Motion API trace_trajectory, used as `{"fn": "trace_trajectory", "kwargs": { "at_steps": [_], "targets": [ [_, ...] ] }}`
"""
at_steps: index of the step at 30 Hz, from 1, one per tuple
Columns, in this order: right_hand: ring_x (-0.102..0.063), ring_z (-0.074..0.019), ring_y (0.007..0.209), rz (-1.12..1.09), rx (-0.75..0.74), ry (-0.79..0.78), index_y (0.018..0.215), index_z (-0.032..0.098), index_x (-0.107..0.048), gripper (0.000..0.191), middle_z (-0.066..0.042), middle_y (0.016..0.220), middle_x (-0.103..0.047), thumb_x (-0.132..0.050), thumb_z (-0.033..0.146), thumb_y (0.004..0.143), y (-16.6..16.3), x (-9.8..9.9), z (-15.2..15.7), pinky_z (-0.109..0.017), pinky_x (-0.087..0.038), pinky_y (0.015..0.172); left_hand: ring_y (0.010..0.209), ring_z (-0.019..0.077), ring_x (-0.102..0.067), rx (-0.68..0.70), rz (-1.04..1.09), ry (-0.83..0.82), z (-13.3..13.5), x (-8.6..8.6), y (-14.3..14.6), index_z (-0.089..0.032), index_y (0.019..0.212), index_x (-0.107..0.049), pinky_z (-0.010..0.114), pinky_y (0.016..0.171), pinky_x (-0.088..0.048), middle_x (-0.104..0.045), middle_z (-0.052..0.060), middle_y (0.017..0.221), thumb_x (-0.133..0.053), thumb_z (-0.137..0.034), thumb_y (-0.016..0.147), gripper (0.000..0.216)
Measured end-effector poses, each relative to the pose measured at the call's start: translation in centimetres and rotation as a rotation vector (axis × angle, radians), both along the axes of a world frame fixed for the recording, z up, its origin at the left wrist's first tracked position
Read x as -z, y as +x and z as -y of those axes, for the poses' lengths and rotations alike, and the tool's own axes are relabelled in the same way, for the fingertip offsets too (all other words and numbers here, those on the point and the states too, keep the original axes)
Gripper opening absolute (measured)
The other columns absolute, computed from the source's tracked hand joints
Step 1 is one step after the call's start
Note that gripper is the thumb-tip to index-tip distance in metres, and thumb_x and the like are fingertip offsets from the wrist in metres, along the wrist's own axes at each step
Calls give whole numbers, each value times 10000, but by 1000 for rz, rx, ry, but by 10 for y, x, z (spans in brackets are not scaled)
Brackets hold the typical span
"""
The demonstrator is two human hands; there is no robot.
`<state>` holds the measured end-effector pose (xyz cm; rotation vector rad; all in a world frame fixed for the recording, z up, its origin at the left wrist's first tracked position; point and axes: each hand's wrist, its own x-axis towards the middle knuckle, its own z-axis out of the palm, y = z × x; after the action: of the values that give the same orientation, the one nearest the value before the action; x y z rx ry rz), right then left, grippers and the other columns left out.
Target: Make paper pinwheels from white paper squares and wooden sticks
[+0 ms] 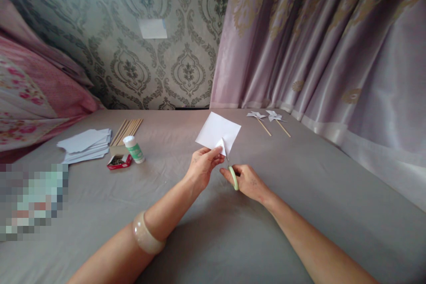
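Note:
A square sheet of white paper (216, 128) is pinched at its near corner by my left hand (205, 164), thumb on top. One flap of the sheet is folded up beside that thumb. My right hand (248, 181) grips scissors (234, 179) with pale green handles. Their blades point away from me and meet the paper's near edge, just right of my left fingers; much of the blades is hidden by the paper.
On the left lie a stack of white paper (84, 144), wooden sticks (128, 131), a white-and-green glue stick (135, 151) and a red box of small metal pieces (119, 162). Two paper pinwheels on sticks (274, 116) rest at the back right, near the curtain (282, 44).

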<state>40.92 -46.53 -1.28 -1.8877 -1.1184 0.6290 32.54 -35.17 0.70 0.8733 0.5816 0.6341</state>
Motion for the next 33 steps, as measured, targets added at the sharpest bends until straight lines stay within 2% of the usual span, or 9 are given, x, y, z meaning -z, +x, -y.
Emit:
{"fn": "trace_trajectory", "kwargs": {
  "at_steps": [14, 28, 33],
  "targets": [
    [-286, -86, 534, 23, -17, -1, 525, 185, -394, 462, 49, 538, -287, -550, 550, 760, -1, -2, 1, -245, -225, 492, 468, 92, -560, -25, 19, -75, 2, -7, 0, -96, 600, -578, 209, 529, -471, -576, 26, 496, -649, -145, 768, 189],
    [-310, -85, 516, -195, -86, 1, 555, 189, -403, 455, 52, 525, -358, -534, 574, 759, -1, -2, 2, -242, -260, 506, 477, 94, -557, -8, 47, -92, 0, -5, 0, -111, 593, -570, 221, 551, -478, -561, 10, 493, -670, -162, 747, 190],
    [-327, -88, 514, -186, -96, 2, 561, 186, -433, 448, 47, 527, -385, -547, 576, 749, 0, -2, 2, -242, -279, 509, 467, 88, -552, -3, 61, -89, 1, -4, 1, -108, 593, -575, 214, 546, -471, -563, 6, 490, -666, -158, 751, 189]
  ]
}}
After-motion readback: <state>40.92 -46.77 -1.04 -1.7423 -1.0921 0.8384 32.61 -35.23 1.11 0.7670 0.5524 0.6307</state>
